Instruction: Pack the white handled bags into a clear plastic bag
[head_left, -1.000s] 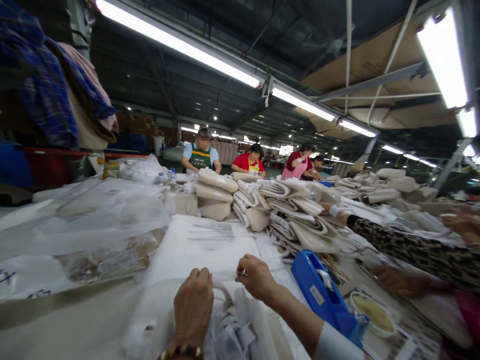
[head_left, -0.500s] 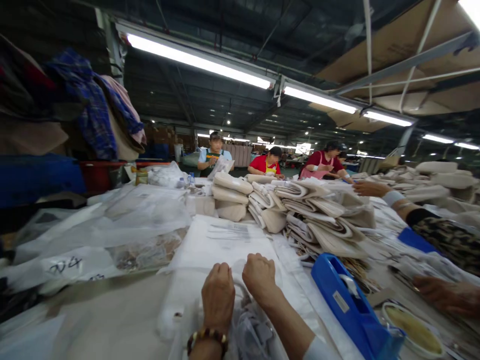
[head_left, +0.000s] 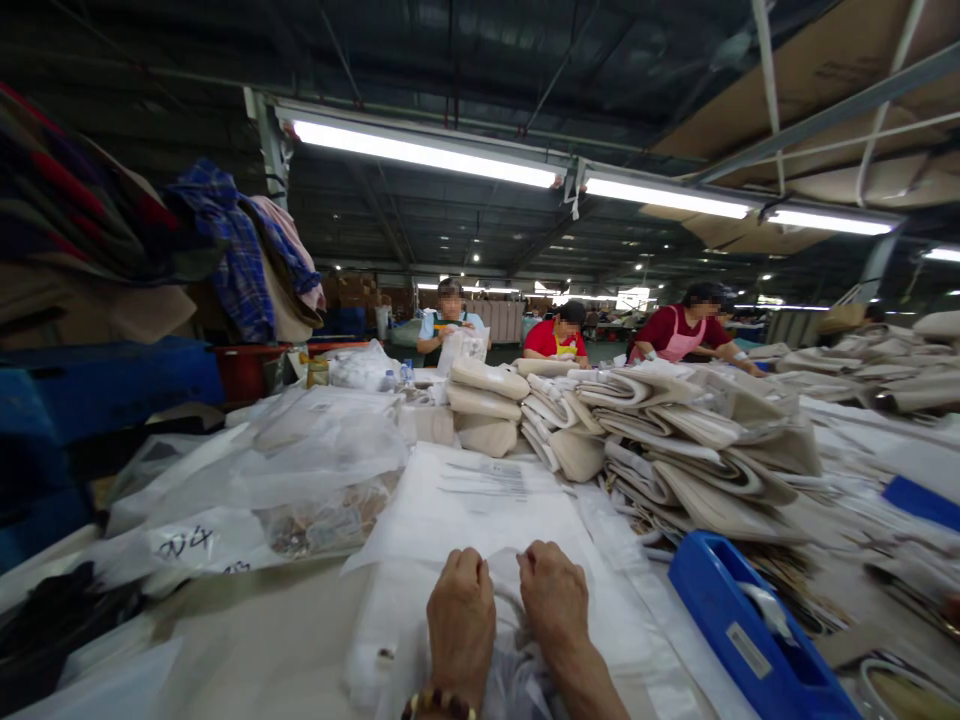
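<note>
In the lower middle, my left hand (head_left: 461, 620), with a beaded bracelet at the wrist, has its fingers curled closed on the film of a clear plastic bag (head_left: 405, 615). Close beside it, my right hand (head_left: 556, 605) is closed too, pinching the bag's film a short gap away. A pale cord loop shows dimly between the hands. Under and beyond them lies a stack of white plastic bags (head_left: 480, 510) with printed lines on top. What exactly sits under my fingertips is hidden.
A blue tape dispenser (head_left: 750, 620) stands at the right. Folded beige fabric pieces (head_left: 675, 430) are piled behind. Bulky plastic packages (head_left: 315, 440) lie at the left. Several co-workers stand across the table, one in a pink apron (head_left: 679, 335).
The view has swung left, so the scene sits further right. A co-worker's reaching arm has left the right side. My two hands stay closed on the bag, side by side.
</note>
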